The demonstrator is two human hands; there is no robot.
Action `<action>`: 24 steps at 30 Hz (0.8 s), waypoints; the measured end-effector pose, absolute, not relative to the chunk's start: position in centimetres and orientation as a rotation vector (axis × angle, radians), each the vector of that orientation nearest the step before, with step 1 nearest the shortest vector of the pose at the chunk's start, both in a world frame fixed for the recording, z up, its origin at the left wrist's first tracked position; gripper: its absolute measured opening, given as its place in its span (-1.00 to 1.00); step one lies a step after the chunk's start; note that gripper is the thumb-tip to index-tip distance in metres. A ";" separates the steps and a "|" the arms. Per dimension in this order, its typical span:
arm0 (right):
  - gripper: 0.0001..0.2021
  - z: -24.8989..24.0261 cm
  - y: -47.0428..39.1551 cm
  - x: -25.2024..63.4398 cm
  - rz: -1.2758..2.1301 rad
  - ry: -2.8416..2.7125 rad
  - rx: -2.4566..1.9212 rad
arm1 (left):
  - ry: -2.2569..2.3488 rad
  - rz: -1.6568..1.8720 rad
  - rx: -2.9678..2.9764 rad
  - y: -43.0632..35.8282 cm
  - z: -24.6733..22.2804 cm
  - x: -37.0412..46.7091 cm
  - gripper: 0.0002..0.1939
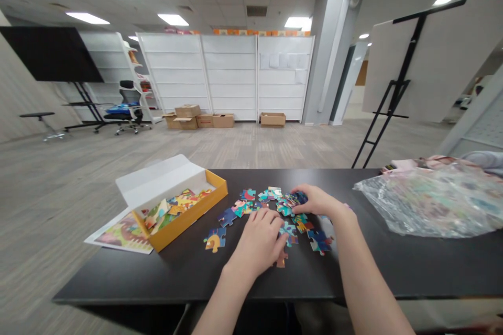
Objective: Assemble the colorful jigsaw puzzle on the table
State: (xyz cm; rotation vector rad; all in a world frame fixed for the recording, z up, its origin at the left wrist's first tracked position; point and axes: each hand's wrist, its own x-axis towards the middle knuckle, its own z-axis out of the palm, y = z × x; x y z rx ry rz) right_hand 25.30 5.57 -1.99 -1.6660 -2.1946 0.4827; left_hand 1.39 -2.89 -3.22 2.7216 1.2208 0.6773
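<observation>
Several colourful puzzle pieces lie in a loose cluster on the black table (181,278). My left hand (262,235) rests palm down over the near middle of the cluster, fingers bent; what lies under its fingertips is hidden. A reddish piece (282,258) shows beside its thumb. On the cluster's right side, my right hand (316,200) has its thumb and fingers around a few dark blue pieces (297,198). A blue piece with a yellow shape (214,239) sits apart at the left, and another dark blue piece (320,241) lies below my right hand.
An open yellow box (192,220) holding more pieces stands on the left, over a printed sheet (124,233). A clear plastic bag (428,201) lies at the right. Beyond the table are cardboard boxes (223,121), white shelving and a black stand (393,89).
</observation>
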 end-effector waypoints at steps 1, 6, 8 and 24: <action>-0.45 -2.1 5.6 25.2 0.501 -2.194 -1.660 | 1.246 0.678 2.716 -2.8 -3.2 1.6 -0.85; -0.56 -1.9 5.2 24.7 0.481 -2.215 -1.668 | 1.331 0.657 2.697 -2.4 -3.0 2.3 -0.84; -0.58 -1.8 4.6 24.4 0.494 -2.229 -1.644 | 1.343 0.653 2.699 -2.3 -3.0 2.4 -0.83; -0.68 -1.4 0.9 25.4 0.704 -2.034 -1.427 | 1.378 0.850 2.389 -2.2 -3.1 1.3 -0.66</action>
